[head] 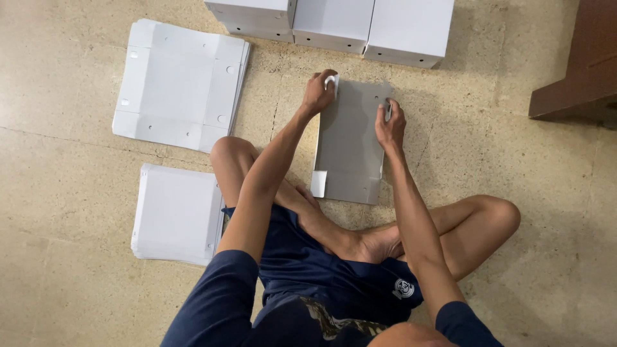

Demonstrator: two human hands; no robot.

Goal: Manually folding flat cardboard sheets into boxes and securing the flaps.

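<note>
The three assembled white boxes [334,22] at the top are cut off by the upper edge, so their far sides cannot be seen, and the dark wooden furniture [578,64] is clipped by the right edge (its kind cannot be told). The upper corners of the grey folded sheet [350,141] are covered by the left hand [318,93] and the right hand [390,125], so the grip beneath the fingers is hidden. The number of sheets in the lower white stack [177,215] cannot be counted, and its right edge is partly hidden behind a knee.
</note>
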